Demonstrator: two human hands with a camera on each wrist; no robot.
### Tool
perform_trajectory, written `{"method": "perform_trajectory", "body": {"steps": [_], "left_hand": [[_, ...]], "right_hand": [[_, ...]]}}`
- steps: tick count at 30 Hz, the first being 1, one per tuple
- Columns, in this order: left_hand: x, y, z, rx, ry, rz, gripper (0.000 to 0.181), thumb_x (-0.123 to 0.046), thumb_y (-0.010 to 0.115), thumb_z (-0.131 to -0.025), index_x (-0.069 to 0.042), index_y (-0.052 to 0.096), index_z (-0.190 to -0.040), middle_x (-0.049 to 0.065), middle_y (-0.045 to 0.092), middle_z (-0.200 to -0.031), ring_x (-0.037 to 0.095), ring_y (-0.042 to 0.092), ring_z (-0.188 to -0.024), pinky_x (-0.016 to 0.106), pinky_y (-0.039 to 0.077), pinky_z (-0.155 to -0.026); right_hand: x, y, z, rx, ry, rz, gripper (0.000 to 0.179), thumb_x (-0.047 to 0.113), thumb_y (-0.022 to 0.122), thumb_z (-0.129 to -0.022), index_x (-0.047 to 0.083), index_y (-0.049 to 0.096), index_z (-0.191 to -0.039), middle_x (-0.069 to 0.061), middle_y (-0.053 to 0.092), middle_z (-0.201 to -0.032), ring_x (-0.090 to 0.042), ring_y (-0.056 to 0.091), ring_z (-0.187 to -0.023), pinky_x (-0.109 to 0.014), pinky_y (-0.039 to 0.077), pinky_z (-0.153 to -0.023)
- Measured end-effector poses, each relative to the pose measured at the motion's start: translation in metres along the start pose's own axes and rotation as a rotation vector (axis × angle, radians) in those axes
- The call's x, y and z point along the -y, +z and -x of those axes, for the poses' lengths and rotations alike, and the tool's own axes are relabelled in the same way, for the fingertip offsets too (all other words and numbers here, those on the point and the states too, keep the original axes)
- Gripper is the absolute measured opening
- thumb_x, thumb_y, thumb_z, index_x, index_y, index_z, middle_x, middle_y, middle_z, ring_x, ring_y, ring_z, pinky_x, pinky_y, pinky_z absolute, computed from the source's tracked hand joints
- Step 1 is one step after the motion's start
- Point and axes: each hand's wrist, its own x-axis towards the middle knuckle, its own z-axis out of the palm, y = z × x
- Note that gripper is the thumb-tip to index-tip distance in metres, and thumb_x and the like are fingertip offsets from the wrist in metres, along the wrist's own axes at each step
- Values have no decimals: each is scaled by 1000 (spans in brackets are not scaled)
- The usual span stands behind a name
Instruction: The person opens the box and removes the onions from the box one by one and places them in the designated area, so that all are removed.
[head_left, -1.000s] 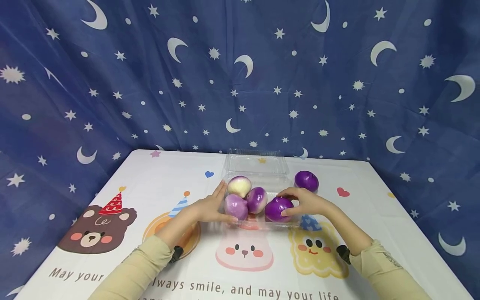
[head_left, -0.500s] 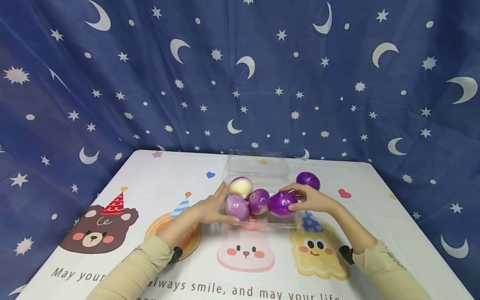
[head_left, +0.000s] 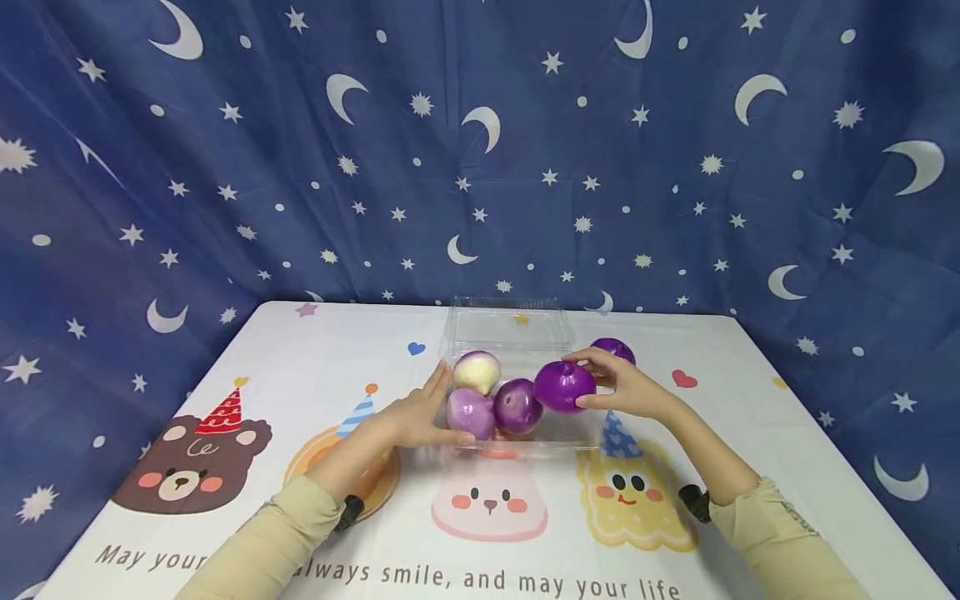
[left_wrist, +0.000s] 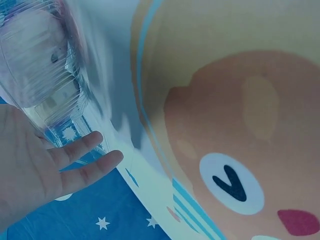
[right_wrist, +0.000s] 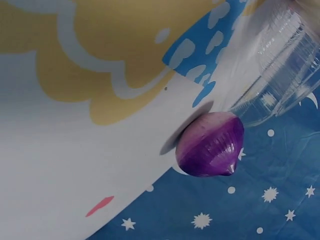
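In the head view a clear plastic clamshell box (head_left: 551, 439) lies with its lid (head_left: 510, 327) folded back. Three onions sit in its left and middle part: a pale-and-purple onion (head_left: 477, 372), a light purple onion (head_left: 471, 414) and a two-toned purple onion (head_left: 517, 407). My left hand (head_left: 412, 418) touches the box's left side, fingers spread; the left wrist view shows its straight fingers (left_wrist: 95, 167). Between thumb and fingers, my right hand (head_left: 626, 389) grips a dark purple onion (head_left: 564, 387) raised over the box's right part. In the right wrist view that hand is nearly out of frame.
Another dark purple onion (right_wrist: 212, 145) lies on the table just right of the box, partly behind my right hand in the head view. The white tablecloth (head_left: 360, 333) has printed cartoon figures. A blue star-patterned curtain (head_left: 480, 167) hangs behind the table's far edge.
My right hand has lifted the dark purple onion up and slightly away from the box floor. The two-toned onion has rolled a little. My left hand has stayed in place.
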Motion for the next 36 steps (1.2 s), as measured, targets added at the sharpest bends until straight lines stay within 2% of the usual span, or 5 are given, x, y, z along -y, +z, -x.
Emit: {"method": "perform_trajectory", "body": {"steps": [10, 18, 29, 31, 36], "left_hand": [[1, 0, 1, -10, 14, -1, 120, -70, 60, -75, -2, -4, -150, 15, -12, -158, 48, 32, -134, 55, 45, -97], [3, 1, -1, -20, 12, -25, 120, -72, 59, -75, -4, -4, -151, 13, -13, -158, 47, 37, -131, 51, 49, -91], [3, 4, 0, -46, 15, -27, 119, -71, 60, -74, -4, -2, -151, 14, -7, -159, 47, 38, -131, 54, 48, -92], [2, 3, 0, -50, 15, -30, 119, -71, 60, -74, -4, -2, -151, 14, -7, -159, 47, 38, -131, 54, 48, -91], [1, 3, 0, -60, 9, -50, 118, -71, 60, -74, -4, 0, -151, 13, -5, -159, 47, 40, -129, 51, 52, -86]], "right_hand": [[-2, -4, 4, -21, 29, 55, 57, 10, 73, -81, 1, 48, -132, -23, 51, -129, -42, 54, -115, -42, 52, -89], [-3, -14, 8, -82, 66, 57, 58, 7, 72, -82, -1, 46, -133, -26, 50, -130, -45, 54, -114, -46, 52, -88], [-9, -24, 12, -158, 68, 65, 59, 4, 71, -81, -3, 44, -134, -26, 49, -131, -45, 53, -115, -53, 48, -90], [-9, -26, 13, -174, 67, 79, 59, 4, 71, -81, -3, 44, -133, -25, 50, -131, -39, 55, -114, -48, 49, -91], [-14, -31, 17, -199, 76, 93, 59, 6, 71, -82, -2, 46, -134, -23, 51, -131, -1, 53, -109, -17, 47, -90]]}}
